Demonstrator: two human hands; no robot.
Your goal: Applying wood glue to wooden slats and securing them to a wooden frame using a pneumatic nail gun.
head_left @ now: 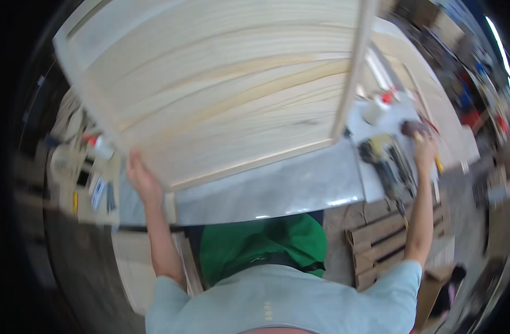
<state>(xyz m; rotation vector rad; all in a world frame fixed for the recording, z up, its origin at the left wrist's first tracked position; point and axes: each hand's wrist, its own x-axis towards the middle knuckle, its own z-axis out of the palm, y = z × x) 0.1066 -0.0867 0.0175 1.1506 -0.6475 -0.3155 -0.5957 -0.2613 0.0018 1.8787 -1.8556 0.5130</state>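
Note:
A large pale wooden panel [227,83] with a raised frame round its edge is tilted up over the worktable [266,186]. My left hand [142,179] is closed on the panel's lower left edge. My right arm reaches out to the right side of the table. There, my right hand [424,149] has its fingers closed on a small dark reddish-brown block [414,129]; blur hides its exact kind. A yellow and dark power tool, probably a nail gun [384,164], lies just left of that hand. Beyond it stands a white bottle with a red cap [377,109].
On the left of the table are another red-capped bottle [102,147], a yellow marker [75,202] and small tools. A slatted wooden pallet [371,242] lies below at right. Wooden boards [135,261] stand low at left. A cardboard box [435,289] sits at lower right.

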